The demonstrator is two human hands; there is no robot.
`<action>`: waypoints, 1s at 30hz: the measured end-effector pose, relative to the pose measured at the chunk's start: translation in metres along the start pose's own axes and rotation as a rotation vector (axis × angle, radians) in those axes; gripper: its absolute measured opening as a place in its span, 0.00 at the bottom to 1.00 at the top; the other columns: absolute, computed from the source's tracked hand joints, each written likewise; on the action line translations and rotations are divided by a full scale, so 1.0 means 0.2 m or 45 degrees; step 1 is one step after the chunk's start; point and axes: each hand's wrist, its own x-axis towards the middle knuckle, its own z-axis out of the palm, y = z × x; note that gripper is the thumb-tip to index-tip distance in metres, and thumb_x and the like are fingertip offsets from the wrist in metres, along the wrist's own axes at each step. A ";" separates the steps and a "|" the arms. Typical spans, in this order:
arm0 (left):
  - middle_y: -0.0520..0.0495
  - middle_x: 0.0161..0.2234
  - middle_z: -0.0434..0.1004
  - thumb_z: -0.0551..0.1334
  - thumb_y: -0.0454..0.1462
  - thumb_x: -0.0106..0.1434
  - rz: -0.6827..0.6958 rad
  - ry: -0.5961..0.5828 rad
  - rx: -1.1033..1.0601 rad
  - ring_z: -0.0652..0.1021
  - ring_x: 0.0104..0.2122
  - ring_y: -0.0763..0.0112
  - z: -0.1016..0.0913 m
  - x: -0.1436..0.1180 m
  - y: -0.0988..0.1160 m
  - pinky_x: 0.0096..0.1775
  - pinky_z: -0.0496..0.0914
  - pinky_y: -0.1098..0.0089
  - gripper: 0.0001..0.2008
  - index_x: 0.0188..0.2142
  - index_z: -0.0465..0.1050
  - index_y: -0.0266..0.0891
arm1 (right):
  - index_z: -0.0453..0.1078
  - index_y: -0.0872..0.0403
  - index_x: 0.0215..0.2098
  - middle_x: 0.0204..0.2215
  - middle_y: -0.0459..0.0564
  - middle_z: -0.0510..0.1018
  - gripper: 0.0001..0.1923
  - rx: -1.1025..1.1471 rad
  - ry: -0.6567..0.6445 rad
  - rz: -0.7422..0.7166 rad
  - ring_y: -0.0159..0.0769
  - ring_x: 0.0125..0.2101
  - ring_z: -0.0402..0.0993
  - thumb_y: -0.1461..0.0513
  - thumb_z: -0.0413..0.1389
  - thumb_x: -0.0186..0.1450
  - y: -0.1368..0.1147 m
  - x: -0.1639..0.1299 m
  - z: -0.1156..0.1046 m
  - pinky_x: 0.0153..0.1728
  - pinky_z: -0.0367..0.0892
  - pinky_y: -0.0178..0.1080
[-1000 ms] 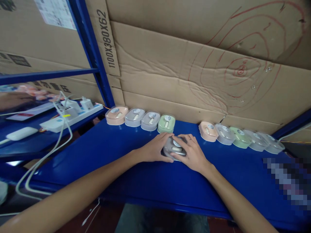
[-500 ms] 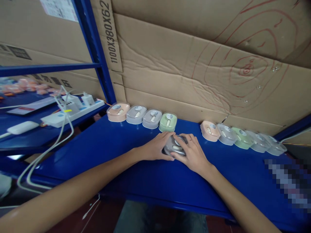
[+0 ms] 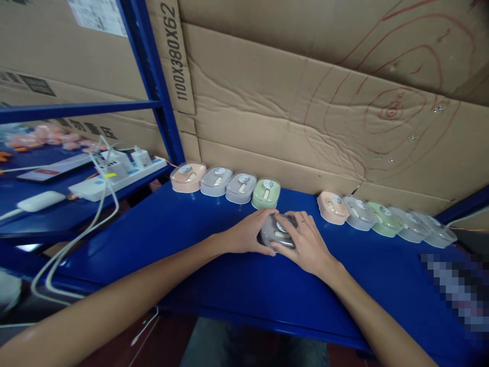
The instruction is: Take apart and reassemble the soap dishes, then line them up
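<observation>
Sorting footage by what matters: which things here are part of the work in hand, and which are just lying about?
In hand:
- grey case, gripped between left hand and right hand
- row of four cases and row of five cases along the shelf

Lying about:
- power strip
- white cables
- cardboard

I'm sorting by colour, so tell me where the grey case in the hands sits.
The grey case lies mid-shelf between left hand and right hand, just before the green case ending the left row.
</observation>
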 end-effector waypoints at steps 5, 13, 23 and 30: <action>0.32 0.70 0.67 0.81 0.54 0.53 -0.021 -0.004 0.013 0.71 0.69 0.38 0.00 0.00 0.00 0.70 0.64 0.41 0.55 0.72 0.60 0.41 | 0.69 0.53 0.72 0.59 0.65 0.74 0.35 0.003 0.000 0.017 0.59 0.54 0.70 0.42 0.56 0.76 -0.01 0.00 0.00 0.53 0.71 0.61; 0.32 0.69 0.69 0.81 0.54 0.54 -0.008 -0.003 0.023 0.72 0.68 0.38 0.00 -0.01 -0.01 0.69 0.65 0.41 0.53 0.72 0.61 0.43 | 0.69 0.48 0.71 0.58 0.60 0.75 0.35 0.248 0.131 0.076 0.56 0.57 0.71 0.45 0.64 0.71 0.01 -0.01 0.04 0.59 0.72 0.60; 0.32 0.75 0.62 0.78 0.58 0.56 -0.019 -0.055 0.043 0.67 0.72 0.36 -0.03 -0.02 -0.02 0.70 0.62 0.36 0.57 0.77 0.55 0.47 | 0.54 0.42 0.78 0.72 0.59 0.62 0.47 0.525 -0.132 -0.053 0.56 0.71 0.65 0.53 0.69 0.67 0.14 -0.06 0.00 0.69 0.66 0.62; 0.31 0.78 0.54 0.78 0.58 0.58 -0.093 -0.118 0.064 0.61 0.76 0.37 -0.05 -0.02 -0.01 0.73 0.58 0.37 0.60 0.79 0.50 0.45 | 0.56 0.49 0.71 0.69 0.63 0.66 0.43 0.670 -0.069 -0.046 0.55 0.71 0.65 0.58 0.68 0.63 0.17 -0.09 0.01 0.70 0.65 0.60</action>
